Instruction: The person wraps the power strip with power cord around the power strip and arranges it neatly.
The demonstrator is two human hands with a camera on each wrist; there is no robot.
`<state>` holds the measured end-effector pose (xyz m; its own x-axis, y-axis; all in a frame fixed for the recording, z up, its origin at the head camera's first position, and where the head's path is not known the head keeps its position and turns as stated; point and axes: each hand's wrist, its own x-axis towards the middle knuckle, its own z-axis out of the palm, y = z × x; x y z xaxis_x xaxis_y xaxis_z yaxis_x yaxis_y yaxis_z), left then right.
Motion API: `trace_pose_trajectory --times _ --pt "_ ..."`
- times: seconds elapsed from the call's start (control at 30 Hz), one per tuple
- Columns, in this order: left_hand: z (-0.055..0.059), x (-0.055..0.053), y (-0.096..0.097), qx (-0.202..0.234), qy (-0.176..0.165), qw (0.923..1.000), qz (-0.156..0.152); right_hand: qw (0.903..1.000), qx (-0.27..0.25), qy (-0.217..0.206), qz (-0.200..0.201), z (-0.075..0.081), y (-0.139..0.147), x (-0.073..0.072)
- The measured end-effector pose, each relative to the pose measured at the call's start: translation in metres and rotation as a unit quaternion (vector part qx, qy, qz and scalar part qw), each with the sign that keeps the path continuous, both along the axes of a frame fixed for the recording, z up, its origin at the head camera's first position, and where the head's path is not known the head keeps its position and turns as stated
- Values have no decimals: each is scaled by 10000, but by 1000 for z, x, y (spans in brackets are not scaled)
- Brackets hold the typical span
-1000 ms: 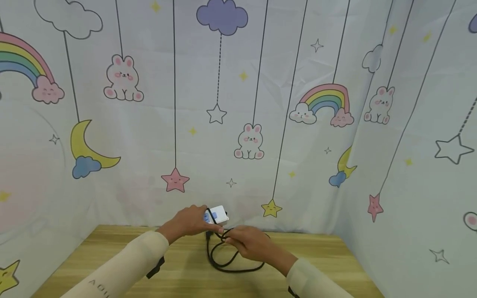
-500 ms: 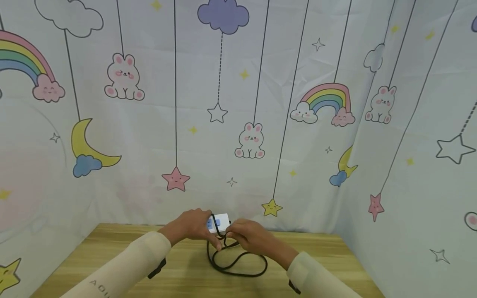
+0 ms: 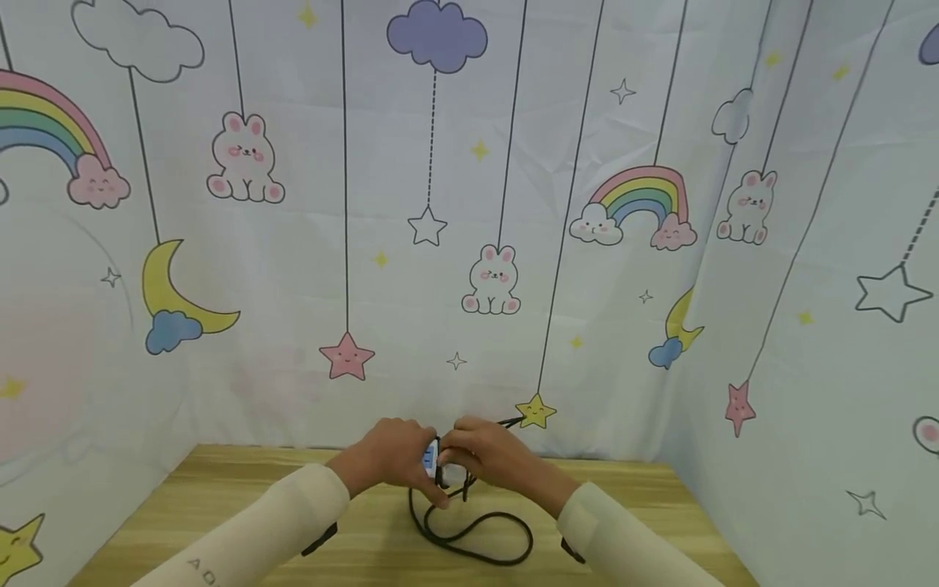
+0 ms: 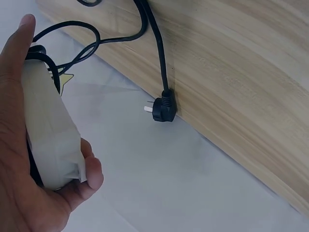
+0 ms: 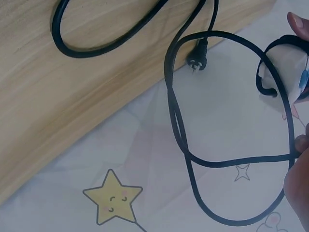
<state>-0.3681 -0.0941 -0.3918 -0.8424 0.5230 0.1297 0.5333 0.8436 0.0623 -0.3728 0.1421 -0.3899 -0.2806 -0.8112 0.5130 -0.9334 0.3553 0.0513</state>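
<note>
I have the left hand (image 3: 390, 454) gripping the white block (image 4: 46, 113), the right hand (image 3: 493, 456) just beside it, pinching the black cord (image 5: 169, 90). Slack below the hands could snag the plug (image 4: 165, 111), pulling the cord's turn off the block.

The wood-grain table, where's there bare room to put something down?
There's bare wood-grain table between the left sleeve and the table's left edge, and between the right sleeve and its right edge. The middle's crowded: the black cord loops there, with the left hand and right hand.
</note>
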Motion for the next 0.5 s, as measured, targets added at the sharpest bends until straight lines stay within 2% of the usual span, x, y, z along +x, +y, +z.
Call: trace_pose_trajectory --times 0.07,0.17,0.27,0.4,0.5 --pt "1 2 2 -120 113 9998 -90 10000 -53 54 1 1 1 -2" --pt "1 1 4 -219 273 9991 -244 9998 -89 -90 -145 4 2 -4" --pt "1 1 3 -133 356 9981 -492 9986 -6 -449 -288 8 4 -7" --pt "2 0 1 88 245 9953 -928 9951 120 -966 -196 8 6 -13" --pt "4 -1 0 236 161 9930 -1145 9912 154 -1313 -120 7 8 -19"
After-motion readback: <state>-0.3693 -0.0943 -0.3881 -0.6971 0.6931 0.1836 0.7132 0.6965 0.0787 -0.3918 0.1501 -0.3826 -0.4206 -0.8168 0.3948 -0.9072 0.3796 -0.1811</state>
